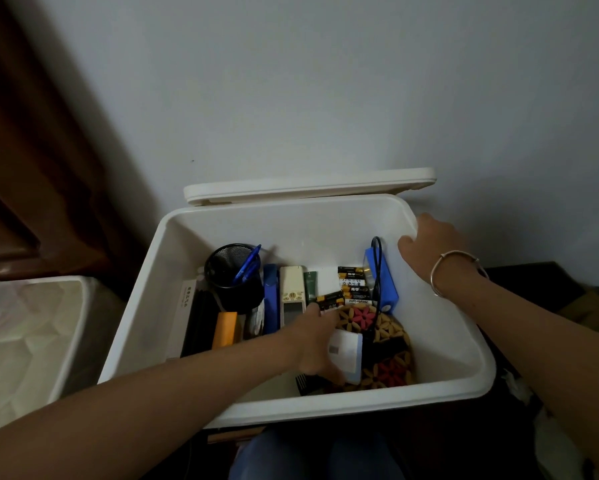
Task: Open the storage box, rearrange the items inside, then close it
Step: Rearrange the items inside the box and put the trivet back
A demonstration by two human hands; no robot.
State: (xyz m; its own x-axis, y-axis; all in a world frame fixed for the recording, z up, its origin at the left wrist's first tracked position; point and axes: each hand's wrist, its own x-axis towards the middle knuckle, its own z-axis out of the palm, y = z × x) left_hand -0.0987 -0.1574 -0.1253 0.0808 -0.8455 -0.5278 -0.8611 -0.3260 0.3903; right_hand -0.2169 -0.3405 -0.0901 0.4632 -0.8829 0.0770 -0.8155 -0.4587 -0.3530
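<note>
The white storage box [360, 407] stands open, its lid [308, 187] propped behind it against the wall [325, 81]. Inside, from the left, are a black mesh pen cup [234, 275] holding blue pens [247, 266], a cream remote control [292, 292], stacked battery packs [355, 282] and a blue power bank [382, 278] with a black cable [377, 268]. A flower-patterned mat [391, 341] covers the near floor of the box, with a small white carton [346, 351] on it. The left hand [313, 341] reaches down inside and pinches one battery pack [331, 301] at its fingertips. The right hand [429, 244], a bangle [453, 268] on its wrist, curls over the box's right rim. Another white bin [31, 323] sits to the left.
</note>
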